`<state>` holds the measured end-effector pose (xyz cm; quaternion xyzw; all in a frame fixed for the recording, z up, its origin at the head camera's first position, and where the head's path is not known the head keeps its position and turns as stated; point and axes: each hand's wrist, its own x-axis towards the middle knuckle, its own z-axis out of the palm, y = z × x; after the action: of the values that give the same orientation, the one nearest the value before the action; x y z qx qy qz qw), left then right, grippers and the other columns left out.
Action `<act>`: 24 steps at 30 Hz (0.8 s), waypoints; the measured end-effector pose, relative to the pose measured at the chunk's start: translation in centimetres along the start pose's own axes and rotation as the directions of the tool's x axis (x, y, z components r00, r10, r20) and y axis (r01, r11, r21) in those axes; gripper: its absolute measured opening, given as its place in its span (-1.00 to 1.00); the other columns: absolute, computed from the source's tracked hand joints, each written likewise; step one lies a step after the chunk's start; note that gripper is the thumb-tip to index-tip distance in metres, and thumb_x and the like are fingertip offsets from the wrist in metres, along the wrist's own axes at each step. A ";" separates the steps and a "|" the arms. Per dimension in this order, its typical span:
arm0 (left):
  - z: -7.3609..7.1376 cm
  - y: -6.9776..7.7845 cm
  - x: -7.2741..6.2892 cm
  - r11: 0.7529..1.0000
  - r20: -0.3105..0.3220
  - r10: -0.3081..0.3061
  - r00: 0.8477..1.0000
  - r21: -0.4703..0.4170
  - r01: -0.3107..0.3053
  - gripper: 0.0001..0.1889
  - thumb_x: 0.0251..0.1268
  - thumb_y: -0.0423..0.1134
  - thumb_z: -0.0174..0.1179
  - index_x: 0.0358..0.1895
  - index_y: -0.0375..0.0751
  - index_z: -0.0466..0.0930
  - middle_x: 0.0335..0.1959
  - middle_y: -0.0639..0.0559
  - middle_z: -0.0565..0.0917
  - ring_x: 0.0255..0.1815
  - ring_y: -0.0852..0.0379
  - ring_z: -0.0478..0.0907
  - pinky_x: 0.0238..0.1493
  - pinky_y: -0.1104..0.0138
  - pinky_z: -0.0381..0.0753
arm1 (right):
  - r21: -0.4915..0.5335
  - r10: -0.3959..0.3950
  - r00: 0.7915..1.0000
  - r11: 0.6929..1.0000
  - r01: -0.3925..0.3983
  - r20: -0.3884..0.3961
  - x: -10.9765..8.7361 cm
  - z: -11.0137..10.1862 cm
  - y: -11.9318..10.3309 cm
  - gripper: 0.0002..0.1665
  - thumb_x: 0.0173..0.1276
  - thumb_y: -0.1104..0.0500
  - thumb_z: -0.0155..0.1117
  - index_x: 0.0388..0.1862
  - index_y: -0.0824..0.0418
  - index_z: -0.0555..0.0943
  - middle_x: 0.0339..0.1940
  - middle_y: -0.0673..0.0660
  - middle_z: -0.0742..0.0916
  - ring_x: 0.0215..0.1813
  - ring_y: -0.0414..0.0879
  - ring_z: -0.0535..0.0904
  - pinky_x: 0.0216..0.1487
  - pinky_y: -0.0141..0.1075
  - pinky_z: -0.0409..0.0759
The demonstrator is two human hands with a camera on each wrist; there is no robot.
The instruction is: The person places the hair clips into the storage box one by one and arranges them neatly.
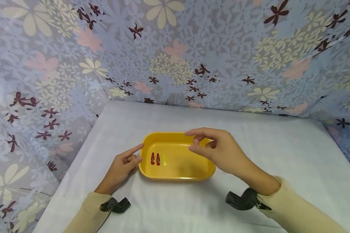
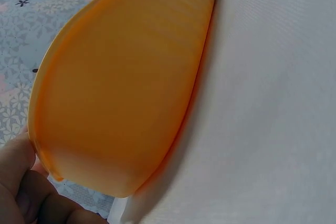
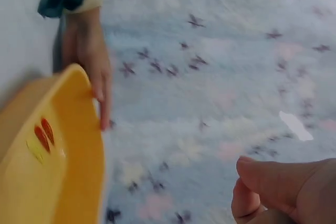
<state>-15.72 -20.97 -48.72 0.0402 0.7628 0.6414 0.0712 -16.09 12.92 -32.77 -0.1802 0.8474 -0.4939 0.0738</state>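
Note:
In the head view a yellow tray [image 1: 178, 178] holds two red snap hair clips [image 1: 153, 159] [image 1: 158, 159] and a light yellow snap hair clip [image 1: 164, 160], lined up near its left end. My left hand [image 1: 120, 168] touches the rim at that end, index finger and thumb stretched toward it, other fingers folded in. Over the tray's right end hovers my right hand [image 1: 218, 149], index finger and thumb apart, nothing visible between them. The left wrist view shows the tray's outer wall [image 2: 121, 87]. In the right wrist view my right thumb [image 3: 278, 179] shows away from the tray.
The tray stands on a white cloth-covered table [image 1: 280, 155]. Flower-patterned fabric [image 1: 210, 48] rises behind the table and along its left side. Black wrist mounts [image 1: 115, 205] [image 1: 242, 198] sit on both sleeves.

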 end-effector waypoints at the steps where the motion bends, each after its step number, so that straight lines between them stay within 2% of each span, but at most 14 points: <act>1: 0.0 0.0 0.0 1.000 -0.002 0.001 1.000 0.000 -0.001 -0.46 0.46 -0.10 0.29 0.46 0.00 0.47 -0.53 -0.01 0.40 -0.51 0.13 0.33 -0.42 0.41 0.37 | -0.010 -0.001 1.000 1.000 0.000 -0.026 -0.9 -0.8 0.0 -0.63 0.36 0.04 0.48 0.14 -0.14 0.71 -0.21 0.03 0.68 -0.65 -0.09 0.36 -0.68 -0.29 0.39; 3: 0.0 0.0 0.1 1.000 -0.004 0.005 1.000 0.002 -0.005 -0.45 0.46 -0.11 0.29 0.47 -0.02 0.47 -0.53 -0.01 0.40 -0.51 0.13 0.33 -0.43 0.41 0.38 | -0.020 0.016 0.997 1.000 -0.017 -0.082 -2.5 -2.3 0.9 -0.61 0.38 0.03 0.46 0.18 -0.13 0.69 -0.18 0.04 0.66 -0.73 -0.06 0.33 -0.77 -0.26 0.32; 5: 0.1 0.0 0.1 1.000 -0.008 0.009 1.000 0.000 -0.009 -0.45 0.46 -0.11 0.29 0.47 -0.04 0.47 -0.54 -0.01 0.40 -0.52 0.12 0.33 -0.43 0.41 0.38 | -0.048 0.046 0.986 0.997 -0.054 -0.158 -3.8 -3.7 2.4 -0.58 0.38 0.01 0.46 0.21 -0.10 0.69 -0.16 0.04 0.67 -0.69 -0.05 0.44 -0.75 -0.25 0.35; 7: 0.1 0.0 0.1 1.000 -0.006 0.010 1.000 -0.004 -0.010 -0.45 0.47 -0.13 0.28 0.47 -0.07 0.46 -0.53 -0.01 0.40 -0.52 0.11 0.33 -0.44 0.41 0.39 | -0.053 0.102 0.969 0.992 -0.117 -0.226 -5.0 -4.8 4.6 -0.54 0.38 -0.02 0.45 0.24 -0.07 0.68 -0.13 0.03 0.67 -0.58 -0.05 0.58 -0.68 -0.26 0.40; 10: 0.1 0.0 0.1 1.000 -0.009 -0.007 1.000 0.006 0.007 -0.44 0.46 -0.11 0.29 0.47 -0.05 0.46 -0.53 -0.01 0.42 -0.51 0.09 0.35 -0.44 0.40 0.41 | -0.025 0.205 0.933 0.975 -0.222 -0.294 -6.7 -6.2 8.0 -0.49 0.39 -0.08 0.43 0.29 -0.03 0.66 -0.09 0.01 0.68 -0.33 -0.10 0.71 -0.47 -0.31 0.49; 13: 0.0 0.1 0.0 1.000 -0.018 -0.023 1.000 0.019 0.023 -0.44 0.46 -0.09 0.29 0.47 0.01 0.46 -0.52 -0.02 0.42 -0.51 0.09 0.35 -0.43 0.40 0.43 | -0.007 0.288 0.900 0.952 -0.307 -0.328 -8.4 -6.6 11.2 -0.45 0.39 -0.13 0.41 0.30 0.03 0.65 -0.09 -0.02 0.68 -0.19 -0.12 0.74 -0.26 -0.35 0.53; 17: 0.0 0.1 -0.1 1.000 -0.026 -0.022 0.999 0.011 0.023 -0.46 0.47 -0.12 0.28 0.47 0.03 0.47 -0.52 -0.03 0.41 -0.51 0.10 0.34 -0.43 0.39 0.42 | -0.030 0.333 0.866 0.929 -0.369 -0.373 -10.0 -6.5 14.8 -0.42 0.39 -0.14 0.41 0.27 0.13 0.66 -0.12 -0.04 0.68 -0.21 -0.12 0.73 -0.31 -0.35 0.48; 19: 0.0 0.1 0.0 1.000 -0.022 -0.017 1.000 0.004 0.017 -0.46 0.48 -0.14 0.27 0.48 0.01 0.45 -0.52 -0.03 0.41 -0.51 0.10 0.34 -0.43 0.39 0.42 | -0.045 0.344 0.856 0.920 -0.390 -0.385 -10.5 -6.5 16.2 -0.42 0.40 -0.13 0.41 0.26 0.15 0.66 -0.14 -0.04 0.69 -0.21 -0.19 0.69 -0.33 -0.34 0.45; 24: 0.2 0.0 0.0 0.999 -0.009 -0.025 1.000 -0.020 0.025 -0.46 0.49 -0.15 0.26 0.48 0.01 0.45 -0.52 -0.01 0.41 -0.51 0.11 0.34 -0.43 0.40 0.41 | -0.156 0.320 0.866 0.902 -0.403 -0.384 -11.4 -6.1 18.9 -0.50 0.40 -0.13 0.40 0.21 0.08 0.71 -0.18 -0.01 0.74 -0.07 -0.45 0.51 -0.14 -0.45 0.46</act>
<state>-15.70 -20.74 -48.75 0.0270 0.7572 0.6482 0.0761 -11.80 30.67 -46.65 0.0660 0.9170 -0.3933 -0.0074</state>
